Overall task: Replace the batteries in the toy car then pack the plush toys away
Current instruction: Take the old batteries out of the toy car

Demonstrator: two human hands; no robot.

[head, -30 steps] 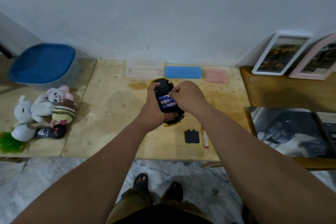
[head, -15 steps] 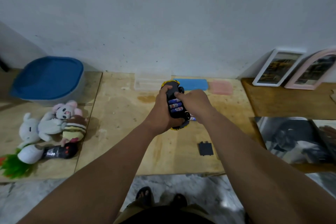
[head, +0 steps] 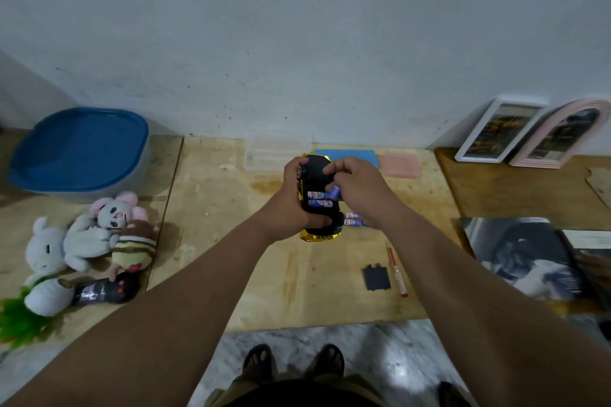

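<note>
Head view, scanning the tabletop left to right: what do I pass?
Green plush → white bunny plush → blue-lidded tub → toy car in the left hand → battery cover → screwdriver → white picture frame → pink arched frame.

Both forearms are bare, with no sleeves, watch or rings showing on the left hand (head: 291, 195) or the right hand (head: 358, 187). Below, the person wears olive-khaki trousers (head: 294, 390) and dark open-toed sandals (head: 259, 361), toes visible.
</note>
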